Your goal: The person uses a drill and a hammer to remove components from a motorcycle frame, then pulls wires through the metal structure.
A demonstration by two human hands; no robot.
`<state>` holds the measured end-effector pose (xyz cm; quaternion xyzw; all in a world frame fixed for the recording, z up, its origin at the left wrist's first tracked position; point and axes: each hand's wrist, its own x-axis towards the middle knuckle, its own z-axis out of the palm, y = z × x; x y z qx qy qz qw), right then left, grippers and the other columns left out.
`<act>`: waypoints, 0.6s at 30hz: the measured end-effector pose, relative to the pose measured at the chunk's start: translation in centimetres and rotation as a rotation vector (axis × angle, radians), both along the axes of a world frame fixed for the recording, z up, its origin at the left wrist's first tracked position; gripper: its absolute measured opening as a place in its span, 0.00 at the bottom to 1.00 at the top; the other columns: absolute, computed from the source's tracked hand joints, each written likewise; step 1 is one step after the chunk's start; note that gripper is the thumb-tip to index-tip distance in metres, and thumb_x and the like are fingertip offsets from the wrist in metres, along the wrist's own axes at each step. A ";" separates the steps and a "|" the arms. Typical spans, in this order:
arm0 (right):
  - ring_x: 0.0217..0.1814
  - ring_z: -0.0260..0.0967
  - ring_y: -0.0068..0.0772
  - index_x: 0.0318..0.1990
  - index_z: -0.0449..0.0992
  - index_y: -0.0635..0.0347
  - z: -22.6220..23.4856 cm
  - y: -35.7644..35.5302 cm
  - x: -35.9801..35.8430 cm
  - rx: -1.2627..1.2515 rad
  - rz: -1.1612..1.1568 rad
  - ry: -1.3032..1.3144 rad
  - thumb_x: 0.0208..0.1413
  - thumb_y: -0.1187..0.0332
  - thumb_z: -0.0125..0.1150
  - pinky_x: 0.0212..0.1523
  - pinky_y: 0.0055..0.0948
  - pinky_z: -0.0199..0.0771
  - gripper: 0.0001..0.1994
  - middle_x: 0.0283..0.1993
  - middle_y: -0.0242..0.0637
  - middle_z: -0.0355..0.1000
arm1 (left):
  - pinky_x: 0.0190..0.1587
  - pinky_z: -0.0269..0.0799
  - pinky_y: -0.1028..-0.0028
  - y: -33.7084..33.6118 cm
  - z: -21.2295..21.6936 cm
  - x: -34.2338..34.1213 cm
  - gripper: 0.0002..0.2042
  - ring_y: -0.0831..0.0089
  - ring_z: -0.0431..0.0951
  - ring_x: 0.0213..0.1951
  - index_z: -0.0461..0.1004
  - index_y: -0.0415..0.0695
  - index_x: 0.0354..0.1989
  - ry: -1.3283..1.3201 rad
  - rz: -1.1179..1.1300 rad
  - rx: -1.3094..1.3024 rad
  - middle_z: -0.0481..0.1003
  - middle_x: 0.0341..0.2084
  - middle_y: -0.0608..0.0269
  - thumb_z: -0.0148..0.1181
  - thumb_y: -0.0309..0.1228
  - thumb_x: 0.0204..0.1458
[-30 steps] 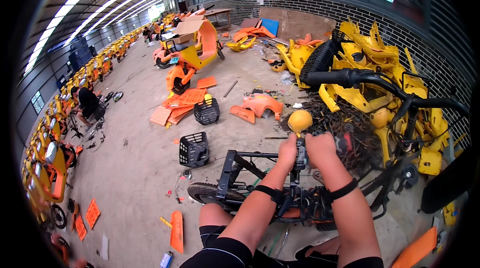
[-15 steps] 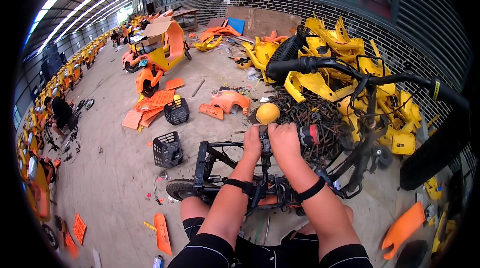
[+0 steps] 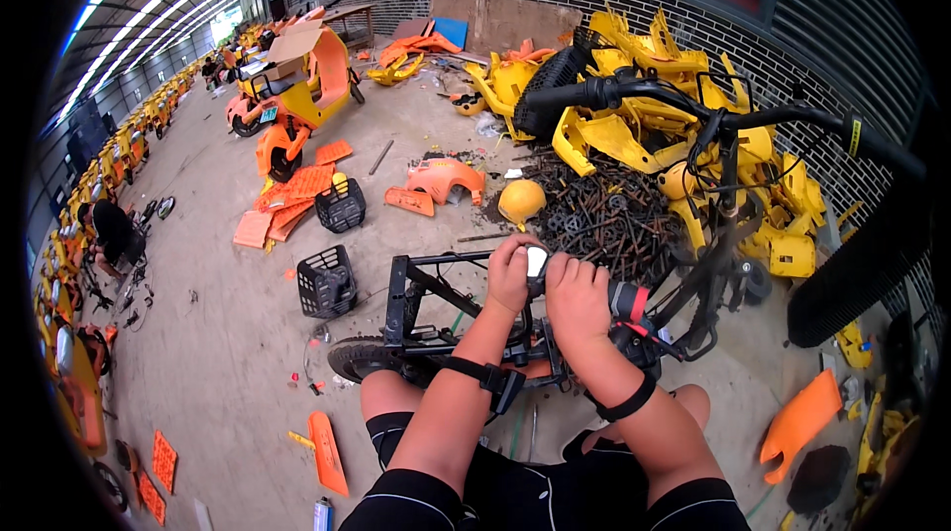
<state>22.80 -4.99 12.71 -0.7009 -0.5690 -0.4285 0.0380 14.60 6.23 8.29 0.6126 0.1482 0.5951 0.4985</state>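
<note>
Both hands sit close together at the middle of a stripped black bike frame (image 3: pixel 436 293). The left hand (image 3: pixel 510 273) and right hand (image 3: pixel 577 295) are each curled around a small white-faced part (image 3: pixel 536 261) held between them — whether a tool or a fitting cannot be told at this size.

Done: the frame is bare of panels, which lie about as yellow shells (image 3: pixel 634 125) and orange pieces (image 3: pixel 436 179). Left, by my judgement: the rear wheel (image 3: pixel 362 358), handlebar (image 3: pixel 693 105) and wiring remain attached — dismantling appears well under way, not finished. A black basket (image 3: pixel 327 281) stands nearby.
</note>
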 end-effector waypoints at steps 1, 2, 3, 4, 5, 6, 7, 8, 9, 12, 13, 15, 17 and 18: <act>0.36 0.67 0.36 0.48 0.69 0.63 -0.2 0.2 0.4 0.000 0.010 0.012 0.57 0.67 0.55 0.47 0.41 0.67 0.14 0.32 0.34 0.69 | 0.44 0.72 0.71 0.3 0.0 0.2 0.16 0.70 0.77 0.37 0.76 0.35 0.40 0.005 -0.008 0.011 0.79 0.33 0.57 0.46 0.35 0.60; 0.36 0.67 0.36 0.48 0.69 0.64 -0.3 0.3 0.7 0.000 0.020 0.023 0.57 0.67 0.55 0.47 0.41 0.67 0.14 0.32 0.34 0.69 | 0.44 0.72 0.72 0.5 0.0 0.4 0.14 0.71 0.77 0.37 0.76 0.35 0.41 0.010 -0.016 0.023 0.79 0.33 0.58 0.47 0.33 0.60; 0.36 0.67 0.35 0.48 0.69 0.64 -0.4 0.3 0.9 -0.012 0.017 0.026 0.57 0.67 0.55 0.47 0.40 0.67 0.14 0.32 0.34 0.70 | 0.43 0.72 0.72 0.6 -0.1 0.6 0.14 0.71 0.77 0.37 0.77 0.35 0.40 0.016 -0.021 0.005 0.79 0.33 0.58 0.47 0.33 0.60; 0.36 0.68 0.35 0.48 0.69 0.63 -0.3 0.5 1.0 -0.025 0.002 0.045 0.57 0.67 0.55 0.46 0.40 0.66 0.13 0.32 0.33 0.70 | 0.43 0.72 0.72 1.0 -0.1 0.7 0.14 0.72 0.77 0.37 0.77 0.35 0.40 0.026 -0.025 -0.008 0.79 0.33 0.58 0.47 0.33 0.60; 0.37 0.69 0.35 0.47 0.70 0.62 -0.2 0.8 1.0 -0.037 -0.014 0.064 0.57 0.67 0.55 0.46 0.39 0.66 0.13 0.33 0.33 0.71 | 0.43 0.72 0.72 1.4 -0.1 0.9 0.15 0.72 0.77 0.37 0.77 0.35 0.40 0.035 -0.029 -0.021 0.79 0.33 0.58 0.47 0.33 0.60; 0.37 0.70 0.35 0.47 0.70 0.61 0.1 1.1 1.0 -0.049 -0.029 0.083 0.57 0.67 0.55 0.45 0.38 0.66 0.12 0.33 0.33 0.71 | 0.43 0.72 0.72 1.8 -0.2 1.1 0.15 0.72 0.77 0.37 0.78 0.35 0.40 0.044 -0.033 -0.034 0.79 0.33 0.58 0.48 0.33 0.61; 0.38 0.71 0.35 0.47 0.70 0.61 0.5 1.4 1.0 -0.078 -0.040 0.099 0.57 0.67 0.55 0.45 0.37 0.66 0.12 0.33 0.33 0.73 | 0.43 0.72 0.71 2.1 0.1 1.3 0.16 0.72 0.76 0.37 0.78 0.35 0.39 0.040 -0.062 -0.085 0.79 0.33 0.58 0.48 0.34 0.61; 0.38 0.72 0.35 0.46 0.70 0.62 0.8 1.8 1.2 -0.098 -0.051 0.094 0.58 0.67 0.55 0.45 0.37 0.66 0.12 0.34 0.35 0.74 | 0.46 0.71 0.69 2.3 0.3 1.4 0.20 0.69 0.76 0.38 0.78 0.34 0.37 0.123 0.006 -0.065 0.79 0.34 0.56 0.43 0.39 0.61; 0.37 0.72 0.35 0.46 0.71 0.63 0.7 2.3 1.5 -0.108 -0.051 0.093 0.59 0.67 0.54 0.45 0.38 0.66 0.12 0.33 0.35 0.74 | 0.46 0.71 0.69 2.5 0.6 1.7 0.20 0.67 0.76 0.37 0.78 0.34 0.37 0.123 0.020 -0.071 0.79 0.33 0.55 0.43 0.38 0.61; 0.36 0.73 0.35 0.45 0.72 0.63 1.0 3.9 2.5 -0.124 -0.037 0.084 0.60 0.67 0.53 0.46 0.38 0.65 0.11 0.32 0.36 0.76 | 0.46 0.71 0.68 3.3 1.2 2.3 0.20 0.63 0.76 0.36 0.79 0.34 0.38 0.159 0.105 -0.025 0.78 0.33 0.52 0.42 0.36 0.62; 0.35 0.74 0.35 0.45 0.72 0.63 1.2 4.3 2.7 -0.134 -0.035 0.078 0.60 0.66 0.53 0.46 0.38 0.65 0.11 0.32 0.36 0.76 | 0.46 0.71 0.68 3.7 0.9 2.5 0.20 0.62 0.77 0.36 0.79 0.34 0.39 0.178 0.137 0.001 0.78 0.33 0.51 0.42 0.36 0.63; 0.35 0.75 0.33 0.43 0.71 0.60 1.7 4.8 2.9 -0.137 -0.032 0.065 0.58 0.67 0.55 0.45 0.34 0.68 0.09 0.31 0.34 0.77 | 0.46 0.71 0.67 4.5 0.2 2.6 0.18 0.58 0.77 0.37 0.79 0.35 0.41 0.260 0.206 0.075 0.79 0.35 0.49 0.43 0.34 0.63; 0.35 0.75 0.34 0.42 0.71 0.60 1.7 5.4 3.3 -0.144 -0.013 0.082 0.58 0.67 0.55 0.45 0.34 0.68 0.09 0.31 0.34 0.77 | 0.47 0.72 0.65 4.7 0.4 2.4 0.14 0.52 0.78 0.39 0.77 0.36 0.45 0.339 0.161 -0.046 0.80 0.37 0.46 0.45 0.29 0.62; 0.35 0.75 0.34 0.42 0.71 0.60 1.7 5.6 3.6 -0.147 -0.002 0.090 0.57 0.67 0.55 0.45 0.35 0.68 0.08 0.31 0.34 0.77 | 0.47 0.72 0.65 5.0 0.3 2.5 0.14 0.52 0.79 0.40 0.77 0.36 0.45 0.342 0.188 0.025 0.80 0.37 0.46 0.45 0.28 0.62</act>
